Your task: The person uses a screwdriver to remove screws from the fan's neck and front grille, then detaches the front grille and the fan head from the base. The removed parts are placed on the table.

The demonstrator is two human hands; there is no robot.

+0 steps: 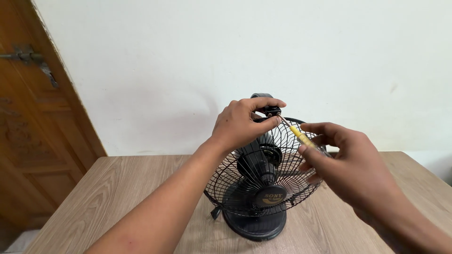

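A small black table fan with a wire grille stands on a wooden table, tilted back. My left hand pinches a small black clip at the top rim of the grille. My right hand holds a screwdriver with a yellow and clear handle. Its thin metal shaft slants up and left, and its tip meets the black clip. The fan's round black base rests near the table's front.
A white wall rises behind the table. A brown wooden door with a metal latch stands at the left. The table's right edge runs close to my right forearm.
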